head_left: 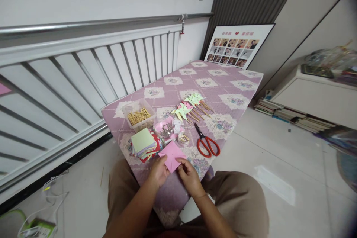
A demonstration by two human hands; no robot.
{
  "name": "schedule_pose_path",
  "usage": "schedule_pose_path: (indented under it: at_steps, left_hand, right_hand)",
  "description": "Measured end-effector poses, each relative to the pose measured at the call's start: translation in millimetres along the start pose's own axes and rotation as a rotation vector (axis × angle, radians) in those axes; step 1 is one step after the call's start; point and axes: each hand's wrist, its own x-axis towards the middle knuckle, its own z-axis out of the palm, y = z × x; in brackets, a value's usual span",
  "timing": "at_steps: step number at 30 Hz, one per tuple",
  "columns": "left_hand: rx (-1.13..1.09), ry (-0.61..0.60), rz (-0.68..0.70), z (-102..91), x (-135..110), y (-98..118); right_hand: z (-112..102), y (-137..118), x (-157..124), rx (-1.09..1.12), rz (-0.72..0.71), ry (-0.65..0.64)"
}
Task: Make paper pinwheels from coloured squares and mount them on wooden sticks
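A square of pink paper [172, 155], with slits running in from its corners, is held up between my two hands over the near end of the table. My left hand [160, 172] pinches its left side, and the fingers of my right hand [189, 176] are closed on its right corner. Just left of the sheet lies a stack of coloured paper squares [143, 140], pale green on top. Beyond it are a pink dish of small metal pins [166, 130] and a small round container of short pieces [183, 138].
Red-handled scissors [206, 144] lie to the right. Several finished paper pinwheels [182, 111] on sticks lie farther back. A clear plastic box [139, 115] holds wooden sticks. A white radiator [83, 70] stands along the table's left side, and a framed photo board [237, 46] leans behind.
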Motion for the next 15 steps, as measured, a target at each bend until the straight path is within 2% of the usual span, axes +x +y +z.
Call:
schedule_pose_path:
  at_steps: [7,15]
  left_hand:
    - [0.005,-0.048,0.012,-1.9,-2,-1]
    - [0.098,-0.111,0.071,8.4,-8,1]
  right_hand:
    - [-1,-8,1,-0.038,-0.026,-0.013]
    - [-2,-10,1,-0.057,-0.039,-0.028]
